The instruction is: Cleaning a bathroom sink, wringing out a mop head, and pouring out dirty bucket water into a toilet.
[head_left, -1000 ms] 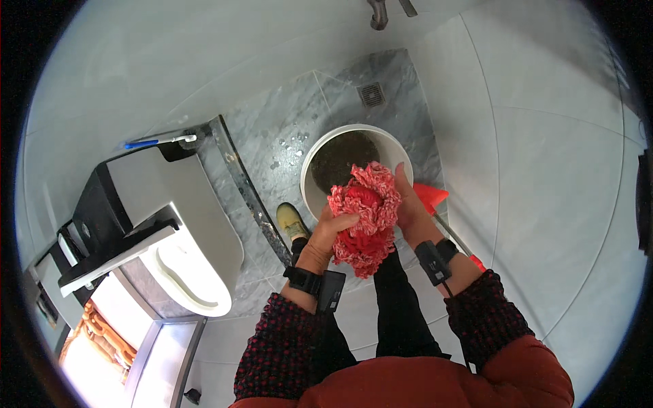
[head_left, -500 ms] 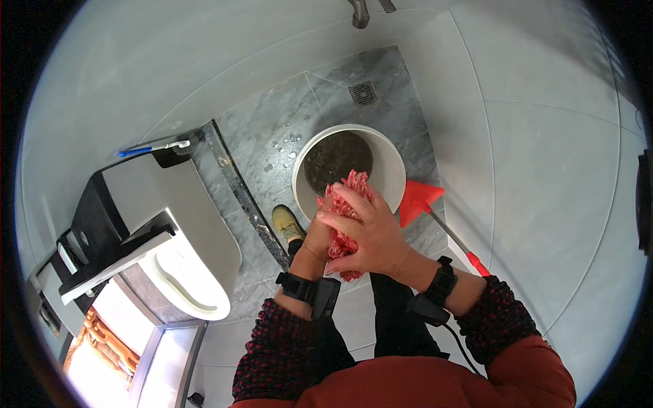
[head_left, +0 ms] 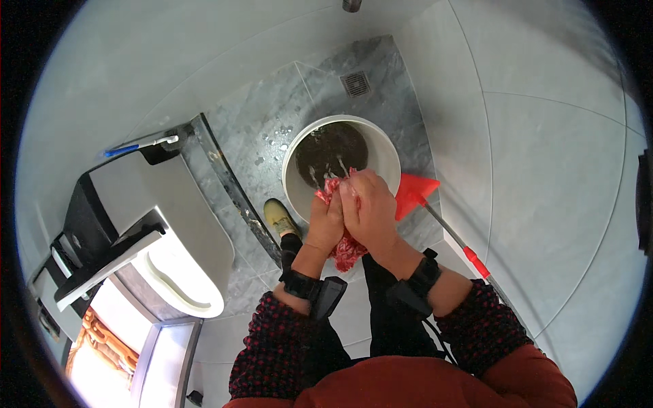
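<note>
A wet, shaggy red-and-white cloth is bunched between my two hands, just over the near rim of a white bucket. My left hand is closed around its left side. My right hand grips it from the right, with the knuckles up. Thin streams of water fall from the squeezed far end into the dark, murky water inside the bucket. The fingers hide most of the cloth's middle, and its near end hangs out below my hands.
Right of the bucket, a red triangular mop head on a pole leans by the wall. A raised dark strip crosses the floor, with a toilet and a blue-handled brush beyond. Ahead are a floor drain and a tap.
My hands have tightened and twisted on the cloth, and my right hand has turned from lying over it to gripping it. Water now streams from it into the bucket.
</note>
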Demonstrator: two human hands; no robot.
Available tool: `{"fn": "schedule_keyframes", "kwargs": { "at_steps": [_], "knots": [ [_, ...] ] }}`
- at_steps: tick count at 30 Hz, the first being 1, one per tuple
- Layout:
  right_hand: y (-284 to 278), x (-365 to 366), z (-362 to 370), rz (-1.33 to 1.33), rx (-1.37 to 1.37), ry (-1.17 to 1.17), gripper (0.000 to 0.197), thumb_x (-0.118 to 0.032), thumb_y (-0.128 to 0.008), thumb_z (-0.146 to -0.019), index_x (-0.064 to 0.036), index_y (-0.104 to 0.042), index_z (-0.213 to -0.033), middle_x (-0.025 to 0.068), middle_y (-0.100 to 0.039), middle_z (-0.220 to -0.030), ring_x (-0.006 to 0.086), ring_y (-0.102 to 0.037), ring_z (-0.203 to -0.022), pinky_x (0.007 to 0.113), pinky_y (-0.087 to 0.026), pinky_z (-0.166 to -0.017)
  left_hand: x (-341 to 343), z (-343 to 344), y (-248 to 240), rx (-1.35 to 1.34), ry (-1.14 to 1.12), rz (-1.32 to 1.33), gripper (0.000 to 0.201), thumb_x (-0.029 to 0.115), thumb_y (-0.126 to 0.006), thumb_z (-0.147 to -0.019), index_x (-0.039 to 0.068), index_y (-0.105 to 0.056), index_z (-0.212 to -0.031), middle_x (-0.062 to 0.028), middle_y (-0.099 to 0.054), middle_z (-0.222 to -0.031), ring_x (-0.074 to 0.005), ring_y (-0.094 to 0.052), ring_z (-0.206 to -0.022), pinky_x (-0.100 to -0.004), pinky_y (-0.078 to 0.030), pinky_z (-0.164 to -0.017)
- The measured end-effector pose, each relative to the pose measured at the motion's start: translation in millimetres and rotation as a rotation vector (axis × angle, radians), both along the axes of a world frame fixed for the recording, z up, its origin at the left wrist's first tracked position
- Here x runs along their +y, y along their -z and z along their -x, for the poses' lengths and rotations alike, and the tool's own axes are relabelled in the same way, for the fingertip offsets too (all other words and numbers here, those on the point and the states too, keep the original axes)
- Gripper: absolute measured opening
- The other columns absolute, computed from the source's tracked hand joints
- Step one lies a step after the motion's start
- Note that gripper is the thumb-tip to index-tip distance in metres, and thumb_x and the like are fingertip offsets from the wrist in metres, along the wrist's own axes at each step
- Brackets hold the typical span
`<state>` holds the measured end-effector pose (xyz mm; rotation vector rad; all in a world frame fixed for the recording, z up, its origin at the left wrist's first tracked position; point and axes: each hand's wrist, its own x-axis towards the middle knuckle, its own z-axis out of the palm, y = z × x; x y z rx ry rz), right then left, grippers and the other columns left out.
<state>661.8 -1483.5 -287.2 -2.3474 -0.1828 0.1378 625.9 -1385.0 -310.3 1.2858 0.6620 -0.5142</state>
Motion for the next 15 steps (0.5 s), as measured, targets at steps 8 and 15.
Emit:
{"fn": "schedule_keyframes", "kwargs": {
  "at_steps": [8, 15],
  "knots": [
    [26, -7, -14, 0.075, 0.389, 0.103, 0.025, -0.023, -0.048, -0.086, -0.0022, -0.059, -0.077, 0.0205, -0.062, -0.077, 0.0403, -0.059, -0.075, 0.048, -0.047, -0.068, -8, 12, 34, -0.306, 0.205, -0.414, 0.024, 0.02, -0.05, -0.086, 0.002, -0.061, -0.074, -0.0214, -0.057, -0.062, -0.0417, -0.057, -0.063, -0.0467, -0.043, -0.059],
    [49, -13, -23, 0.108, 0.7, -0.012, 0.032, -0.028, -0.049, -0.086, 0.0003, -0.061, -0.082, 0.0224, -0.062, -0.081, 0.0409, -0.059, -0.081, 0.046, -0.047, -0.075, -9, 20, 47, -0.391, 0.249, -0.52, 0.024, 0.019, -0.051, -0.085, 0.003, -0.058, -0.069, -0.0216, -0.057, -0.063, -0.0422, -0.056, -0.063, -0.0484, -0.042, -0.058]
  ]
}}
